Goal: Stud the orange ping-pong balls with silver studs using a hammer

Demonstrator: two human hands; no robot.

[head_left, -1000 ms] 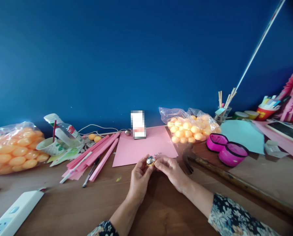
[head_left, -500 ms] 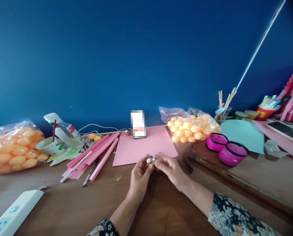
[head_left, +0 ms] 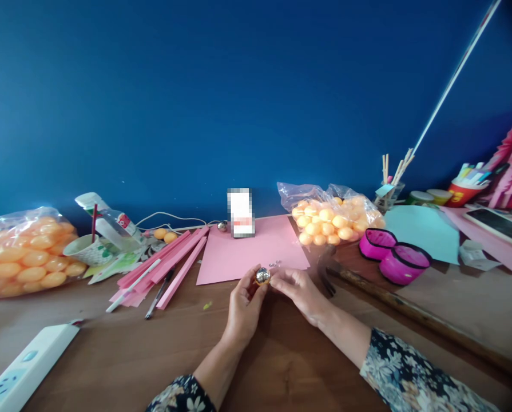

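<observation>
Left hand [head_left: 243, 306] pinches a small silver ball [head_left: 262, 276] at its fingertips, fingers closed on it, just above the near edge of the pink sheet [head_left: 256, 252] on the bench [head_left: 110, 355]. Right hand [head_left: 301, 293] has fingertips touching the ball's right side; grip there cannot be told. Bag of orange balls [head_left: 330, 220] lies behind, to the right.

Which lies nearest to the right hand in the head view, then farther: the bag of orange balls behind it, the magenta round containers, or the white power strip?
From the right hand:
1. Bag of orange balls, just behind it.
2. Magenta round containers, to its right.
3. White power strip, far left, near edge.
</observation>
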